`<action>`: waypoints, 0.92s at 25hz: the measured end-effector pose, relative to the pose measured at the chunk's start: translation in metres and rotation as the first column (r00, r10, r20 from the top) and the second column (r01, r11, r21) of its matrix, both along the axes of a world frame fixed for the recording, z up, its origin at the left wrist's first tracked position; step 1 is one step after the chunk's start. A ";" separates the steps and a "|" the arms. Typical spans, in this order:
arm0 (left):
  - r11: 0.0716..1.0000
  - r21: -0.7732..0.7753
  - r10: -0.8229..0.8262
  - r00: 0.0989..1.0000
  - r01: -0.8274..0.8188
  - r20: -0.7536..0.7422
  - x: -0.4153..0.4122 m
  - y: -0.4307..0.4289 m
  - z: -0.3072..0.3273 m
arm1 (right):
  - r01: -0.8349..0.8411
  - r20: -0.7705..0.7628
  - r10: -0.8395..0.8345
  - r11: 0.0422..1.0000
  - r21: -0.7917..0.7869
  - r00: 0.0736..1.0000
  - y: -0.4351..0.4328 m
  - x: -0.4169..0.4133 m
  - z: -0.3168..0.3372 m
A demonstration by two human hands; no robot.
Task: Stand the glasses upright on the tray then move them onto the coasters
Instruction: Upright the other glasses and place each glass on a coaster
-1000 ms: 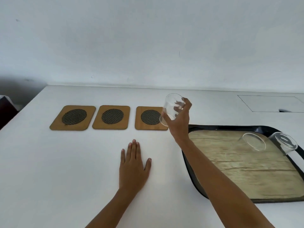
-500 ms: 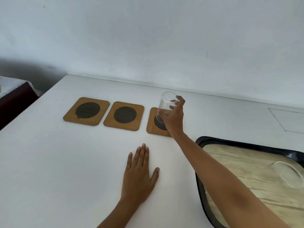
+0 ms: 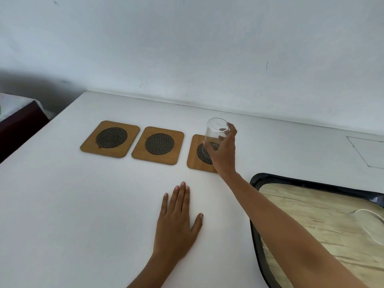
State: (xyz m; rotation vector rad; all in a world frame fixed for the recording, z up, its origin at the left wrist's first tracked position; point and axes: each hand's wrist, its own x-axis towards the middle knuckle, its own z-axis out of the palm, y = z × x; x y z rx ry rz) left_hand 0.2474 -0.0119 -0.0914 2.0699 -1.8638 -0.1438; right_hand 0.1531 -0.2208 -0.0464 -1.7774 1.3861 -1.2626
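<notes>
My right hand [image 3: 225,151] grips a clear glass [image 3: 214,134], upright over the right coaster [image 3: 194,157]; its base is at the coaster's mesh disc, but I cannot tell if it touches. The middle coaster [image 3: 158,145] and left coaster [image 3: 110,139] are bare wooden squares with dark mesh discs. My left hand [image 3: 176,223] lies flat on the white table, fingers apart, holding nothing. A black-rimmed tray [image 3: 255,181] with a wood-look floor sits at the right. On it a second glass [image 3: 372,225] lies on its side, cut off by the frame edge.
The white table [image 3: 72,215] runs back to a white wall. A thin rectangular outline [image 3: 365,150] is marked in the tabletop at the far right. A dark piece of furniture [image 3: 18,119] stands beyond the table's left edge.
My right hand has carried the glass leftward from beside the tray and lowered it over the right coaster, turning it upright. The view has shifted left. My left hand has stayed flat.
</notes>
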 end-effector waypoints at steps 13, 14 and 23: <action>1.000 0.007 -0.006 1.000 0.006 0.011 0.001 0.000 0.001 | 0.126 0.123 -0.114 0.988 -0.094 0.986 0.046 -0.018 0.030; 1.000 0.007 -0.006 1.000 0.006 0.014 0.002 -0.001 0.001 | 0.151 0.146 -0.132 0.981 -0.125 0.980 0.058 -0.027 0.035; 0.999 -0.035 -0.018 1.000 0.017 -0.010 0.002 0.002 0.006 | 0.407 0.111 -0.394 0.840 -0.359 0.912 0.177 -0.149 0.057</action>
